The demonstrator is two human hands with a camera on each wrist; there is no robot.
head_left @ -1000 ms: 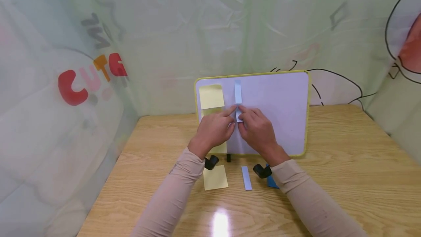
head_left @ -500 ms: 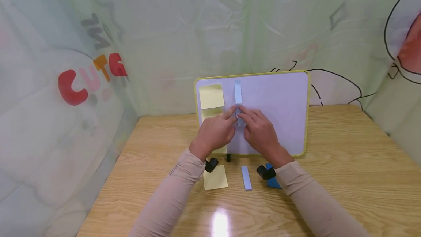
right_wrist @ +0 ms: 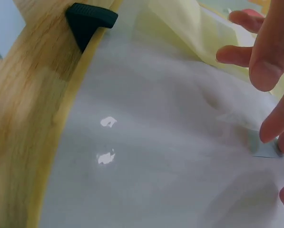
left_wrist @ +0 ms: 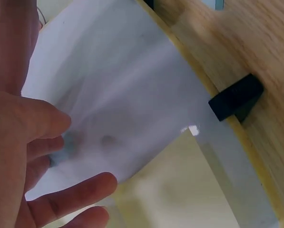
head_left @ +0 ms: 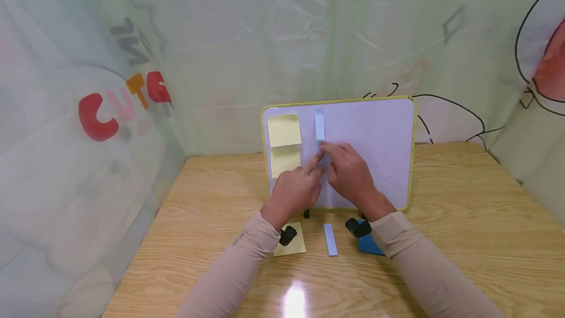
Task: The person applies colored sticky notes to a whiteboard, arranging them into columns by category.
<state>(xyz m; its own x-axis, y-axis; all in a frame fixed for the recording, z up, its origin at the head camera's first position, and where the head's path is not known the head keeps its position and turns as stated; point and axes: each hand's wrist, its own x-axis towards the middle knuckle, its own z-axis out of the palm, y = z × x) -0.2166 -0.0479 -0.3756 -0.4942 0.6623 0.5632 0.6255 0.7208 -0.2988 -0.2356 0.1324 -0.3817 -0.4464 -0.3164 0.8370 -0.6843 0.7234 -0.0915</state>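
A white board with a yellow edge stands on the table. Light blue paper strips run down it: the upper strip shows fully, while a lower strip is mostly covered by fingertips. My left hand touches this lower strip with an extended index finger, its other fingers partly bent. From the right, my right hand presses the strip's top end with its fingertips. Yellow sticky notes sit left of the strips, an upper note and another note under it; my left hand hides the area below.
On the table before the board lie a yellow sticky-note pad, a light blue strip pad and a dark blue pad, partly behind the right wrist's camera. A black foot holds the board's lower edge. A printed curtain hangs behind.
My left hand has slid down along the lower strip, uncovering more of the second yellow note. The right hand has spread its fingers slightly and stays near the strip's top.
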